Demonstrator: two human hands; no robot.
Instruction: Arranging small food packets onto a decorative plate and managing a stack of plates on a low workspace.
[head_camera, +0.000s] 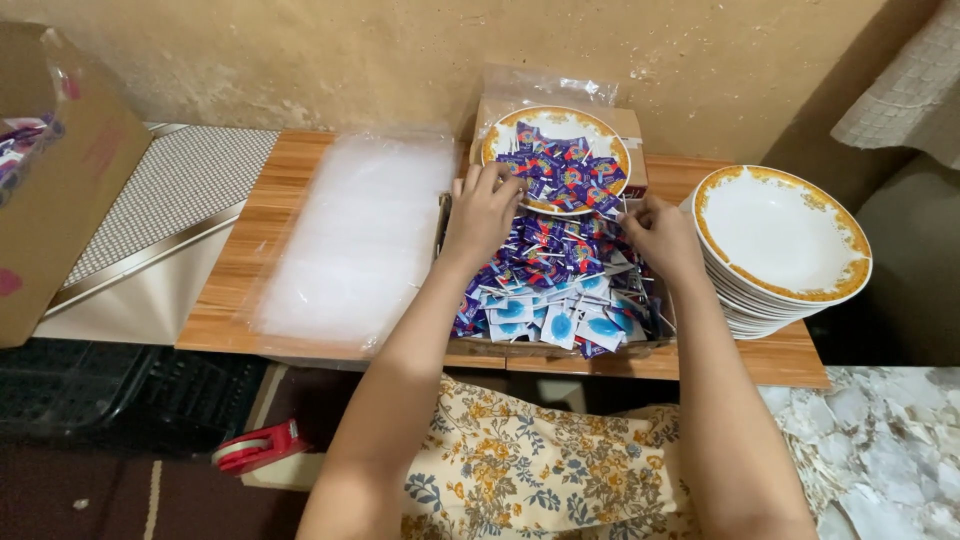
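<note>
Nearest the camera, at 6 o'clock, lies a lap in floral cloth (540, 470), and on the floor at 8 o'clock sits a red tape dispenser (258, 447). Both forearms reach up from there to the wooden table (270, 260).

In the middle of the table sits an open box (560, 345) heaped with small sachets (555, 290): white-and-blue ones at the near edge, purple lollipop-like packets farther in. The left hand (482, 212) rests on the heap at its 11 o'clock side, fingers curled down into the purple packets; whether it has pinched one cannot be told. The right hand (657, 236) sits at the heap's 1 o'clock side, fingers bent and tips buried among the packets, grip likewise unclear.

At 9 o'clock of the box lies a flat stack of clear plastic bags (360, 235). At 3 o'clock stands a stack of white plates with gold rims (780, 250), just beside the right hand.

Farther, at 12 o'clock, a single gold-rimmed plate (505, 130) on a cardboard box holds more purple packets, just beyond the left hand's fingertips. At the far left, a large cardboard carton (60, 180) stands.
</note>
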